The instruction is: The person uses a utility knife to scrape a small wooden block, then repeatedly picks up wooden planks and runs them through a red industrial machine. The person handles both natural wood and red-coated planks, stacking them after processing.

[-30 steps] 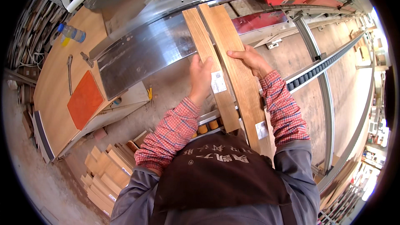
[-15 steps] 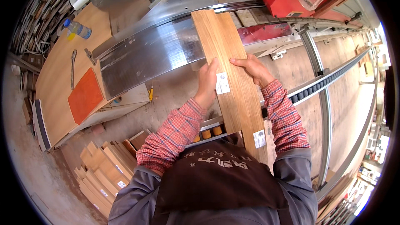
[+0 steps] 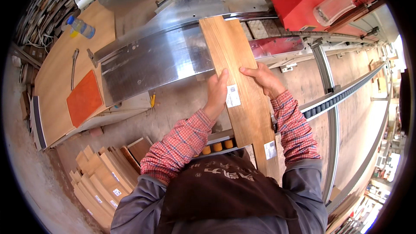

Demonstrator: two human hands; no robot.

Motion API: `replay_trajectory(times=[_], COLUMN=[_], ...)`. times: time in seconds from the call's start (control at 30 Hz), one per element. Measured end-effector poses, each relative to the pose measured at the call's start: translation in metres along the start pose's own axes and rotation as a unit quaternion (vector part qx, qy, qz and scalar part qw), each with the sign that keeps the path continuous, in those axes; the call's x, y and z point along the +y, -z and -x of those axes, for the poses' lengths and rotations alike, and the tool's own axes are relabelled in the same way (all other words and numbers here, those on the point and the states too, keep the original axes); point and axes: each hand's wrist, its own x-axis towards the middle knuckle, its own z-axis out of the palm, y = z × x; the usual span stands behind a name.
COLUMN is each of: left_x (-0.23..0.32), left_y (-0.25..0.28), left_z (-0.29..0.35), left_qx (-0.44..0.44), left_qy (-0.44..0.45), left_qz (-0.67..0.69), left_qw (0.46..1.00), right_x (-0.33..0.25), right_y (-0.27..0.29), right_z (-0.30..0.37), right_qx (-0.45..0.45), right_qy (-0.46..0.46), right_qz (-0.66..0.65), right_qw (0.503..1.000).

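Two golden-brown wooden boards (image 3: 249, 99), side by side, ends staggered; white labels (image 3: 232, 95).

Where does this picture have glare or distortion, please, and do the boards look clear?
Head view: strong glare on the metal plate; washed-out light toward the right edge; curved lines near the black rim; the held boards fairly sharp.

The boards (image 3: 247, 99) at the centre are wood, smooth, with visible grain and a soft sheen; their white labels (image 3: 233, 96) look like paper. Left of them, the metal plate (image 3: 160, 60) is glossy and lightly scuffed. The checked sleeves (image 3: 299, 130) and dark apron (image 3: 225, 201), lower centre, are matt cloth. Upper left, the bottle (image 3: 84, 28) is clear plastic; the orange sheet (image 3: 85, 99) below it looks matt.
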Motion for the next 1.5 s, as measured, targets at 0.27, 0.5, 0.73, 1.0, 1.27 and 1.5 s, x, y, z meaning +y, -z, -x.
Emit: replay_trajectory(times=[0.27, 0.5, 0.73, 1.0, 1.27, 1.5], left_x=[-0.019, -0.014, -0.011, 0.005, 0.022, 0.023], left_y=[-0.003, 0.007, 0.005, -0.004, -0.013, -0.016], left_z=[-0.007, -0.006, -0.002, 0.005, 0.006, 0.003], left_qx=[0.054, -0.001, 0.014, 0.006, 0.013, 0.027], left_qy=[-0.036, 0.005, -0.006, 0.028, 0.095, 0.095], left_qz=[-0.006, -0.020, -0.017, 0.007, 0.021, 0.028], left_qw=[0.998, 1.000, 1.000, 1.000, 0.995, 0.995], right_x=[0.000, 0.007, -0.003, 0.001, 0.004, -0.011], right_y=[0.007, 0.006, -0.001, 0.005, 0.008, 0.004], right_z=[-0.003, -0.004, 0.003, -0.009, -0.017, -0.008], right_qx=[-0.023, -0.034, -0.020, -0.051, -0.060, -0.007], right_qy=[0.004, 0.010, 0.009, 0.003, 0.011, 0.003], right_qz=[-0.001, -0.024, -0.014, -0.058, -0.038, 0.132], right_qw=[1.000, 0.999, 1.000, 0.997, 0.997, 0.991])
